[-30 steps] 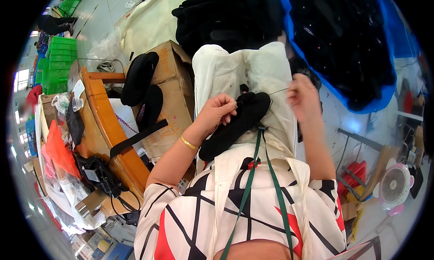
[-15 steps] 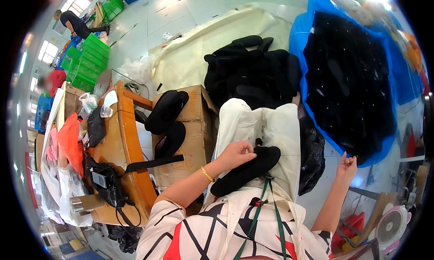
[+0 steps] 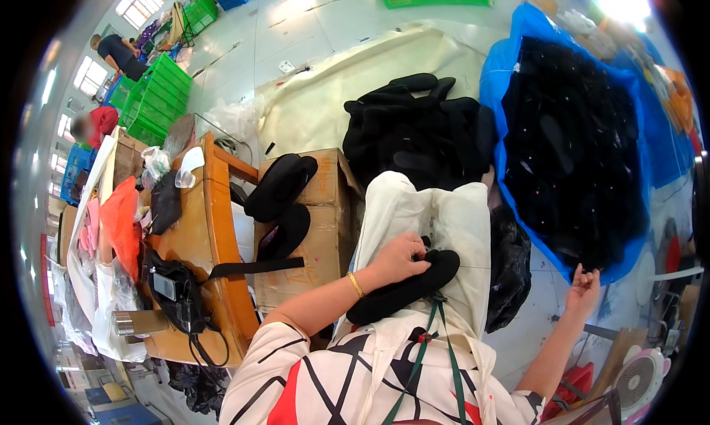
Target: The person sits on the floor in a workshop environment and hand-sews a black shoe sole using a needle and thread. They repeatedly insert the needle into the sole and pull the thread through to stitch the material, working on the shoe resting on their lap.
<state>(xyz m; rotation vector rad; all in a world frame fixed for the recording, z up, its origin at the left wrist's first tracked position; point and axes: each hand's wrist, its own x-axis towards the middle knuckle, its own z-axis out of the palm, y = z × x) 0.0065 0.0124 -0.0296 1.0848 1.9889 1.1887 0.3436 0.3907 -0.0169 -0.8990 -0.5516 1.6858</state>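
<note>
A black cloth slipper (image 3: 407, 292) lies slantwise across my lap, over the white apron (image 3: 462, 221). My left hand (image 3: 401, 261) is closed, its fingers pinching the slipper's upper edge; a small dark tip shows just beyond them. Out to the right, my right hand (image 3: 583, 292) is raised beside the lower rim of the blue bag (image 3: 510, 196). Its fingers are drawn together, and whatever they hold is too small to make out. Black slippers fill that bag, and a heap of black slippers (image 3: 414, 140) lies beyond my knees.
Several black slippers (image 3: 281, 184) rest on a cardboard box (image 3: 325, 236) at my left. Beside it, a wooden table (image 3: 222, 240) bears a black pouch (image 3: 174, 292) and a metal flask (image 3: 140, 322). A black plastic bag (image 3: 509, 270) is right of my lap; a fan (image 3: 636, 380) stands lower right.
The whole view has shifted slightly. My left fingers have moved a little to the right along the slipper. My right hand is slightly lower and farther right in the picture, still near the bag's rim.
</note>
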